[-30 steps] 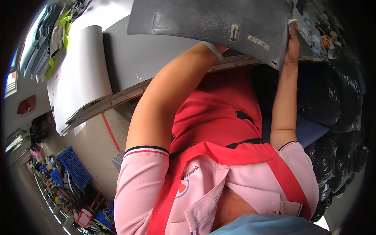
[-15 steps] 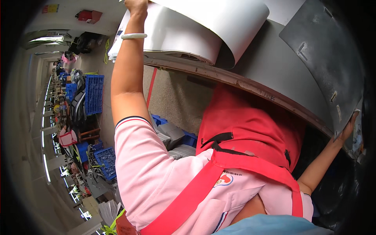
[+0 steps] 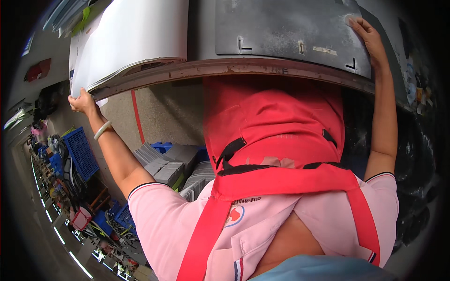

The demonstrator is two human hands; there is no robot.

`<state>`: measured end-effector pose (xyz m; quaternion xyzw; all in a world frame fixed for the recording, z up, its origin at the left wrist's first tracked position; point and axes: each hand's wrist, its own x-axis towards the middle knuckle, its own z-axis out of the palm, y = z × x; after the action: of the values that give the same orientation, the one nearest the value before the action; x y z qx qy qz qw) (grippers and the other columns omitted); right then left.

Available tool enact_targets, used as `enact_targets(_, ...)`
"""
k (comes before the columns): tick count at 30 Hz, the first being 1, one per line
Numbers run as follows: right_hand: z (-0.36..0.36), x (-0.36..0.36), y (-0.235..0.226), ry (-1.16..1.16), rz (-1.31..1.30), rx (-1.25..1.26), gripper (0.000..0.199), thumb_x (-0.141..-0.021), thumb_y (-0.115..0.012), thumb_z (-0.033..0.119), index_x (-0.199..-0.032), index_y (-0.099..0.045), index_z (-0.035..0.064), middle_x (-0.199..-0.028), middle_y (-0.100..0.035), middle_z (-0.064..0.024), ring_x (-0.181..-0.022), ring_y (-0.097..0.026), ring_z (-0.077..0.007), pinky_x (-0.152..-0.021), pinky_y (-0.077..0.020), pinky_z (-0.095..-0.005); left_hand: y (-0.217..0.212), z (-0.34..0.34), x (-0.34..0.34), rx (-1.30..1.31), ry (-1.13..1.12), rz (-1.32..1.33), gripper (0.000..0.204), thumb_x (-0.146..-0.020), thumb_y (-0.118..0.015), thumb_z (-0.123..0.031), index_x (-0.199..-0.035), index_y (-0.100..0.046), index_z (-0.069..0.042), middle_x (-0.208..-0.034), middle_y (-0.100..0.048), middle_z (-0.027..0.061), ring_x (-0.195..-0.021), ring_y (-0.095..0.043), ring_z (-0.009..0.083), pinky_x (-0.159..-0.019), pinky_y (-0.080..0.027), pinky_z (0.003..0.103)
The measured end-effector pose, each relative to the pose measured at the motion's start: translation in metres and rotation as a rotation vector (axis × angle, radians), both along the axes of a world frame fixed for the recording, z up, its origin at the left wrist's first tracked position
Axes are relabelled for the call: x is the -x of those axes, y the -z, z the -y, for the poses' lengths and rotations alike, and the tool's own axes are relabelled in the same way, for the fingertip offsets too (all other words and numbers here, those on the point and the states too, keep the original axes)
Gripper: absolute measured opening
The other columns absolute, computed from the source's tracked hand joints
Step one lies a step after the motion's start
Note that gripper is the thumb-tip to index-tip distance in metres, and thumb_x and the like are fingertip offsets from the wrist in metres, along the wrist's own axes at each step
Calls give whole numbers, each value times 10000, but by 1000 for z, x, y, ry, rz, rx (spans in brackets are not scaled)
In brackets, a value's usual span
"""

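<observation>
My left hand (image 3: 83, 102) is closed at the near left corner of a stack of large white sheets (image 3: 136, 35), its fingers around the edge. The sheets bend over toward the right and their layered edges face me. A dark grey template board (image 3: 281, 28) with L-shaped and short straight slots lies on the grey table surface (image 3: 201, 33) right of the sheets. Over the board's right part, my right hand (image 3: 372, 42) pinches a small round whitish piece (image 3: 348, 19), possibly chalk, against the board. Whitish smears mark the board around it.
The worn brown table edge (image 3: 187, 69) runs across in front of my red apron (image 3: 281, 117). Stacked grey pieces (image 3: 164, 171) sit below at the left. Blue crates (image 3: 80, 152) stand farther left. Black plastic (image 3: 412, 164) hangs at the right.
The grey board has gone from tilted at the right to flat on the table. My right hand has moved from its lower edge onto its top. My left hand has come down and left.
</observation>
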<state>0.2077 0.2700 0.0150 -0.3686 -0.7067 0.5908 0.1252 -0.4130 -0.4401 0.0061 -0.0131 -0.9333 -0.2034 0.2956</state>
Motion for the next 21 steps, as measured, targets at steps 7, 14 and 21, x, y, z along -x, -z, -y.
enact_targets(7,2,-1,-19,178,87,-271,131,-959,-721,163,-894,-687,54,-760,-593,34,-676,-501,-69,-613,-408,-242,-113,-262,-331,-82,1434,104,234,-868,-736,51,-1091,-743,-19,-972,-735,103,-830,-704,200,-773,-557,273)
enact_targets(14,30,19,-23,152,102,-246,159,-942,-733,181,-899,-701,31,-789,-632,7,-733,-544,-86,-662,-447,-270,-51,-302,-361,274,1546,218,227,-855,-715,-24,-1080,-712,-49,-1036,-660,89,-992,-637,304,-854,-551,395)
enact_targets(21,36,15,-20,154,181,-444,207,-921,-741,214,-897,-709,11,-781,-646,6,-742,-550,-99,-676,-454,-302,-44,-303,-355,311,1490,208,210,-845,-730,-57,-1053,-733,-36,-1062,-682,97,-1002,-652,303,-864,-546,393)
